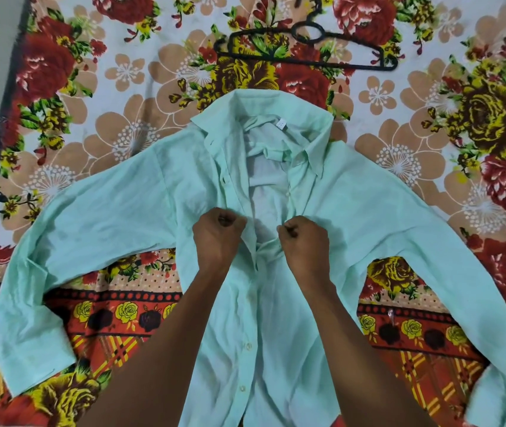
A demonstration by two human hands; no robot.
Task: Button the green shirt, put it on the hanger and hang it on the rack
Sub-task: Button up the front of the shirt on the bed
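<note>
buttoning step in hand, by the look of it: green shirt (pixel 159 217) spread face up on the floral bedsheet (pixel 140 75), sleeves flung out to either side, collar pointing away toward the black hanger (pixel 304 47), which lies flat just beyond the collar, apart from the shirt. left hand (pixel 218 238) clenched tight on the left placket edge at chest height, right hand (pixel 305 243) pinched shut on the opposite edge, a narrow gap of lining between them. below the hands, front edges lapped together with buttons (pixel 248 346) showing down the middle, probably fastened; above the hands, placket lying open up to the collar, so likely about midway through the buttons. next move calls for drawing both edges together, lining a button up with its hole and pushing it through without bunching the thin cloth. hard to make out: the button or hole actually being worked, buried inside the fists; hem cut off at the bottom; right cuff clipped at the corner; no rack anywhere in view.
</note>
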